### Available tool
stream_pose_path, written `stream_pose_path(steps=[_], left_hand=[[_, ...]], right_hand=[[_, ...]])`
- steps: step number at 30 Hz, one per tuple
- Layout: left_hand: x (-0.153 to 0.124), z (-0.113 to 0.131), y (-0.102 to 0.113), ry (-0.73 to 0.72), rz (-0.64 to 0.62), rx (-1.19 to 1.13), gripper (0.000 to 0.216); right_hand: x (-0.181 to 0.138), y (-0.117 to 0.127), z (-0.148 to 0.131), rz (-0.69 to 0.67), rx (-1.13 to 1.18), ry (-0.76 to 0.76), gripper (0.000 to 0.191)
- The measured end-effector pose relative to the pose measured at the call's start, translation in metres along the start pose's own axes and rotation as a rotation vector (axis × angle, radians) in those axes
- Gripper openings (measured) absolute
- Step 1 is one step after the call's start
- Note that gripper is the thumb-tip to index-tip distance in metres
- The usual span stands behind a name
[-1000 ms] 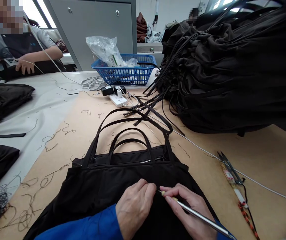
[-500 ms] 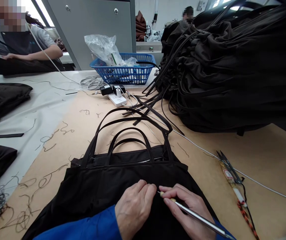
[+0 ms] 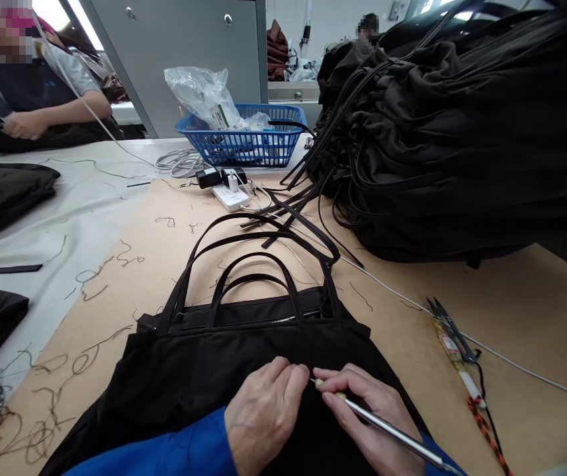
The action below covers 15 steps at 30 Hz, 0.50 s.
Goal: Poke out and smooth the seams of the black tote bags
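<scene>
A black fabric handbag (image 3: 188,370) lies flat in front of me, its handles pointing away and part of a metal zipper showing at its top. My left hand (image 3: 267,406) rests on the bag with fingers curled down, pinching its cloth; the fingertips are hidden. Close to its right, my right hand (image 3: 370,410) grips a slim silver tool (image 3: 387,428) like a pen, with yellowish parts near the front. Its thin pointed tip reaches the cloth beside my left fingers. Whether the tip is in the fabric, I cannot tell.
Thread snips (image 3: 454,330) with a corded handle lie at right, by a white cable. A big heap of black bags (image 3: 452,152) fills the back right. Behind are a power strip (image 3: 231,197) and a blue basket (image 3: 248,147). Loose threads litter the left; a co-worker handles dark cloth there.
My hands and the tool keep nearly the same place on the bag. The view has shifted slightly. At the back left, the co-worker's arms have moved over the dark cloth.
</scene>
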State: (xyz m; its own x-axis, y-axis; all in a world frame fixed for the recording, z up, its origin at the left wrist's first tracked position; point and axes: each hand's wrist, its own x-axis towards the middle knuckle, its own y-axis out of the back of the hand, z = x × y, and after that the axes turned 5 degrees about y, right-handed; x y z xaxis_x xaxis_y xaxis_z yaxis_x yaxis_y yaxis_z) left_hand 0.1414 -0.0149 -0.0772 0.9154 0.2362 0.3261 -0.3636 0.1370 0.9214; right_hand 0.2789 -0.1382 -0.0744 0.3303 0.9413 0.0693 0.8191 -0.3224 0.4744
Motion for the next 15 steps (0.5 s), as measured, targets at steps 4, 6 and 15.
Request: stream_pose_path(steps=[4, 6, 15], left_hand=[[0.005, -0.006, 0.013, -0.042, -0.119, -0.026, 0.023], [0.009, -0.011, 0.022, -0.082, -0.221, -0.070, 0.021], [0.005, -0.006, 0.019, -0.051, -0.336, -0.016, 0.031]], right_hand=[[-0.001, 0.000, 0.000, 0.006, 0.013, -0.010, 0.014], [-0.001, -0.001, -0.001, 0.037, 0.042, -0.028, 0.017], [-0.004, -0.009, -0.005, 0.226, 0.501, -0.255, 0.033]])
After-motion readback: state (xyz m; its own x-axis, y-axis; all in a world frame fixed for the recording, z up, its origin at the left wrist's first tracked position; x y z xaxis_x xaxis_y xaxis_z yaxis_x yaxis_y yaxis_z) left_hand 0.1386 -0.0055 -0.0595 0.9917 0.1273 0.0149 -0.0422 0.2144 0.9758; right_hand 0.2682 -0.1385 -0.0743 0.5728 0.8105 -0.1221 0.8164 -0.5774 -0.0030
